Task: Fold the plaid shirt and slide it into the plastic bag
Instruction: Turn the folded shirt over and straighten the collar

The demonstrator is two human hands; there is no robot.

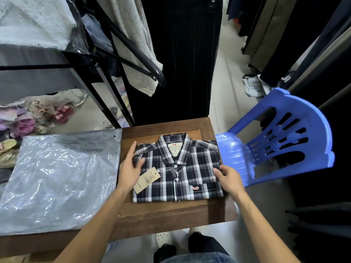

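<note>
The navy-and-white plaid shirt (182, 173) lies folded into a neat rectangle on the wooden table (171, 215), collar away from me, with a brown price tag (147, 179) on its left front. My left hand (130, 168) grips the shirt's left edge, thumb on top of the cloth. At the right edge my right hand (228, 180) holds the fabric the same way. The clear plastic bag (57, 179) lies flat on the table to the left of the shirt, its right edge just beside my left hand.
A blue plastic chair (281, 141) stands right against the table's right side. A black clothes rack (117, 59) with hanging garments rises behind the table. Bagged clothes (28, 120) are piled on the floor at the left. My feet show below the table's near edge.
</note>
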